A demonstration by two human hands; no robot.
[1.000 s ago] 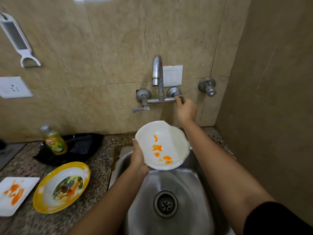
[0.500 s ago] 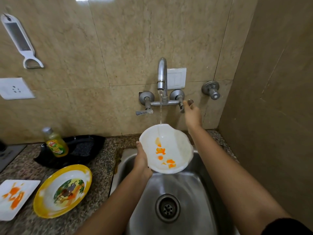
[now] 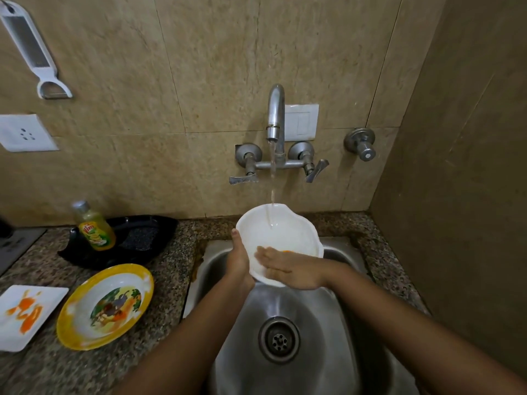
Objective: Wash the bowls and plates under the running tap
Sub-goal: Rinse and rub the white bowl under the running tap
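Note:
A white scalloped bowl (image 3: 285,232) is held tilted over the steel sink (image 3: 336,317), under the stream from the wall tap (image 3: 275,115). My left hand (image 3: 239,258) grips its left rim, thumb on the inside edge. My right hand (image 3: 288,269) lies flat inside the bowl, straight fingers pressed over the orange stains; only a trace of orange shows. On the counter to the left sit a yellow-rimmed picture bowl (image 3: 104,306) and a white square plate (image 3: 25,313) smeared with orange.
A dish-soap bottle (image 3: 94,226) stands in a black tray (image 3: 119,240) holding a scrub pad at the back of the granite counter (image 3: 168,283). The tap's right lever (image 3: 315,171) points down. A side wall closes in on the right. The drain (image 3: 279,339) lies below the bowl.
My right hand left the tap lever and came down into the bowl, flat over the stains. Water began running and now falls into the bowl.

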